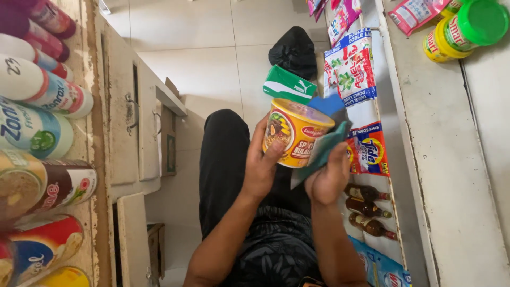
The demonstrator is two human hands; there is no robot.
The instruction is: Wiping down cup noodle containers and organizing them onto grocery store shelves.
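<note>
cans (37,133) lined the near shelf. left hand (261,167) gripped yellow noodle cup (295,133), tilted; right hand (328,178) clenched teal cloth (321,151) against its lid.

Yellow noodle cup (294,132) in left hand (261,166), teal cloth (322,150) in right hand (327,179).

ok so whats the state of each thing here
noodle cup: sealed, tilted, held in left hand
cloth: gripped in right hand, pressed on cup
green-lid jar: closed
brown bottles: capped, lying flat
cabinet door: open
</note>
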